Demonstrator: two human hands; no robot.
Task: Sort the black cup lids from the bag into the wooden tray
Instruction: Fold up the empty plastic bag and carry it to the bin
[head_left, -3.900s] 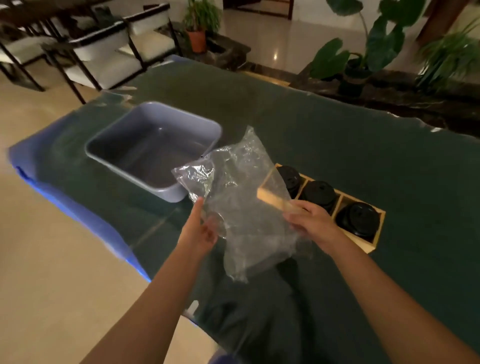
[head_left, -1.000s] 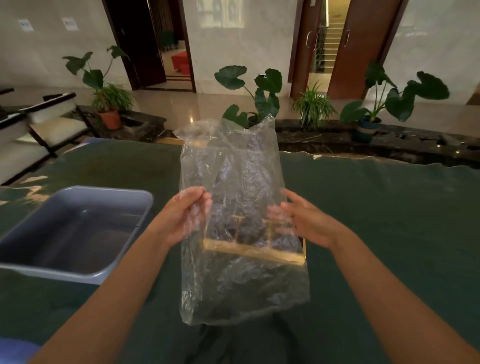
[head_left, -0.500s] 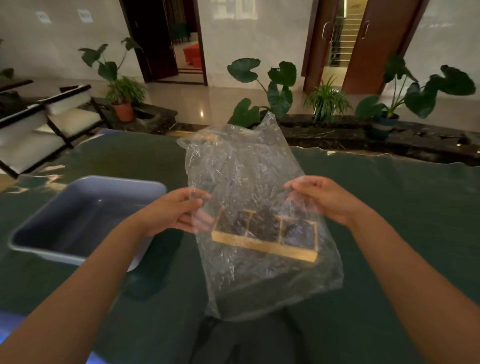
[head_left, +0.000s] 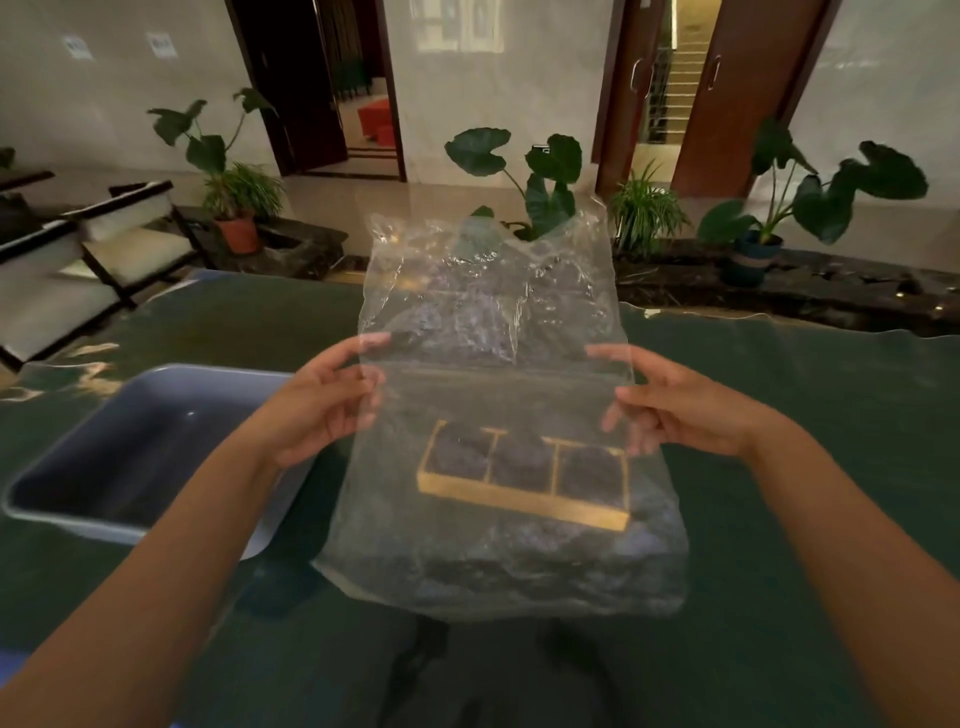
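two bare forearms reach in from the near edge over the dark green table. between them a clear, crinkled plastic bag is held up flat and spread wide, its bottom edge hanging low toward the table and its wavy top edge rising in front of the far plants. the left hand pinches the bag's left edge between thumb and fingers, and the right hand pinches the right edge the same way, so both hands are closed on the plastic.

seen through the bag's lower half, the wooden tray lies on the table, a long light-wood box with two dividers making three compartments in a row. dark round shapes fill each compartment, which look like the black cup lids, though the wrinkled plastic blurs them and i cannot tell how many are stacked. whether anything remains inside the bag itself i cannot tell.

to the left of the tray, partly behind the left forearm, a grey-blue plastic tub sits on the table.

beyond the table's far edge run a dark stone planter ledge with large-leaved potted plants, a terracotta pot at far left beside pale cushioned chairs, and wooden doors in the back wall.
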